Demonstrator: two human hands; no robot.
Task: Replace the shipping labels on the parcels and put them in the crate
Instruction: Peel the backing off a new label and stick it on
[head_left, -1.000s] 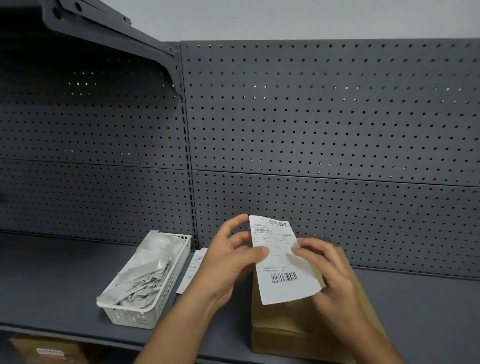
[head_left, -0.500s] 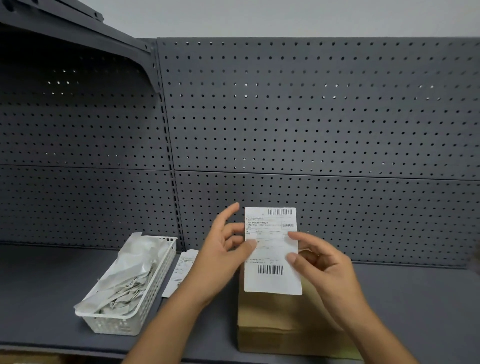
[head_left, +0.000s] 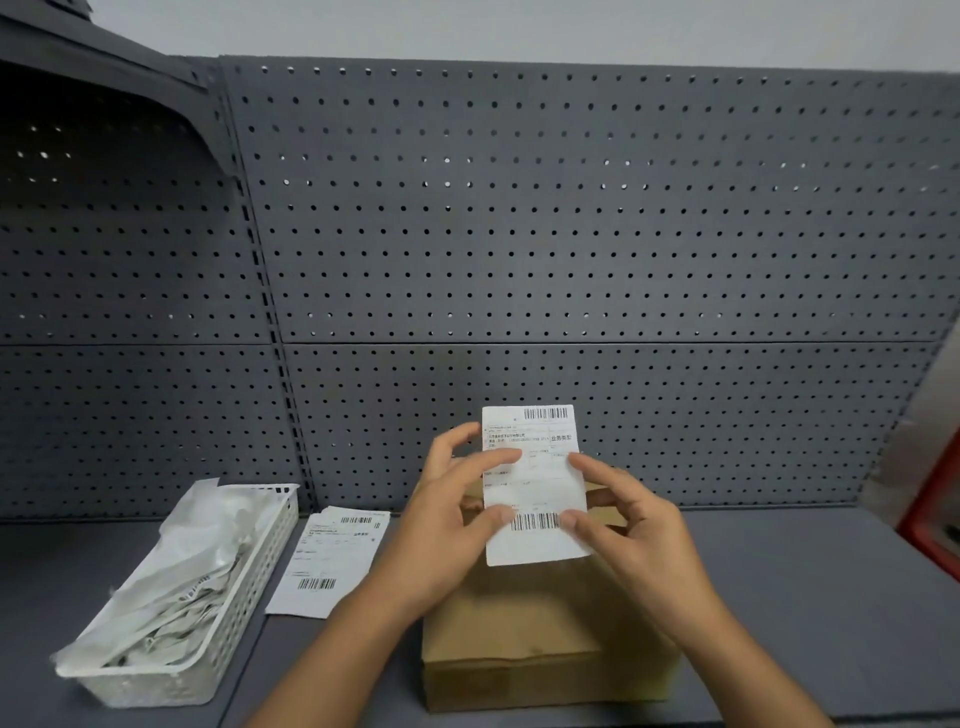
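Grey shelf (head_left: 831, 597) bears a parcel (head_left: 519, 639). Just above the parcel, left hand (head_left: 447, 525) and right hand (head_left: 639, 525) pinch an upright label (head_left: 535, 483) by its edges. Spare label (head_left: 332, 561) and basket (head_left: 171, 680) lie left of the parcel.

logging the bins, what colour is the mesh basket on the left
The basket is white, seen best in the head view.

Dim, even light; edges warped.

Blurred red object (head_left: 933, 512) beyond right edge.
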